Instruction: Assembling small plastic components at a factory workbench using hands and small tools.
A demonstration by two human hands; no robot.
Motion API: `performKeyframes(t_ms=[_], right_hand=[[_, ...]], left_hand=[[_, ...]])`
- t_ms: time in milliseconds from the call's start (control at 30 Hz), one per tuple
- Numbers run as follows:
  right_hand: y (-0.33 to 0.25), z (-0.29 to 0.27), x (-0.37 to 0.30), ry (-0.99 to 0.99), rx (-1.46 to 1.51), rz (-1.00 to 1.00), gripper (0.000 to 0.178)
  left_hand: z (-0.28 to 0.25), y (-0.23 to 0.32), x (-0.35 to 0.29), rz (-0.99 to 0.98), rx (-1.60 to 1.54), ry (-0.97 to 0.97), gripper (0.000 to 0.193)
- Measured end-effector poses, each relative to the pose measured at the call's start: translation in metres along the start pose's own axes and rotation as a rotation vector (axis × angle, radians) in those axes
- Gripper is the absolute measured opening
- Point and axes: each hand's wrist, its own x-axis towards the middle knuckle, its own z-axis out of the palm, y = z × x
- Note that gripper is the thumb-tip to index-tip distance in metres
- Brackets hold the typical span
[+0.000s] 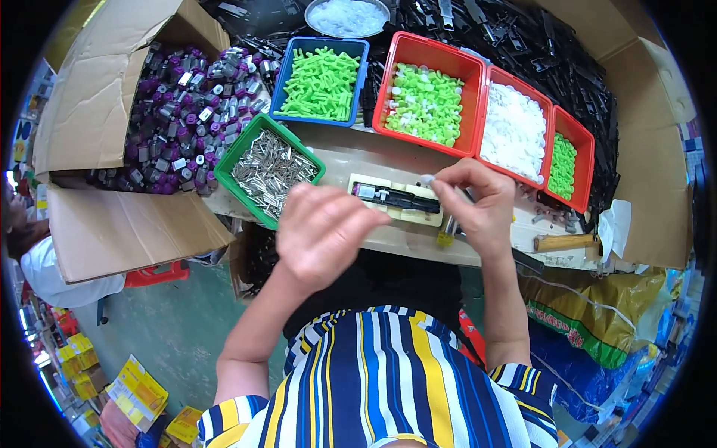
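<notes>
My right hand point(480, 205) pinches a small whitish plastic piece point(426, 180) between thumb and fingertips. It is just above the right end of a cream fixture block point(431, 217). In that block lies a black, elongated assembly point(407, 200) with a grey-and-purple part point(366, 192) at its left end. My left hand point(321, 233) is closed, fingers curled, in front of the green bin point(224, 175) of metal pins point(272, 170). Its fingertips are partly hidden, so whatever they may hold cannot be made out.
Behind stand a blue bin point(364, 75) of green sticks and red bins point(478, 75) of green and white pieces. An open cardboard box point(89, 127) with purple-grey parts is at left. Black parts point(567, 67) heap at the back right. A wooden handle point(565, 243) lies near the right edge.
</notes>
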Motion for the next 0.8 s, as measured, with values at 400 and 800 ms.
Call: performKeyframes(t_ms=[400, 800], right_hand=[[-0.019, 0.023, -0.015, -0.095, 0.169, 0.0, 0.004], [-0.017, 0.027, -0.013, -0.111, 0.132, 0.019, 0.004]], left_hand=[[0.014, 0.015, -0.008, 0.143, 0.117, 0.02, 0.022], [0.011, 0.012, -0.009, 0.129, 0.154, -0.011, 0.02]])
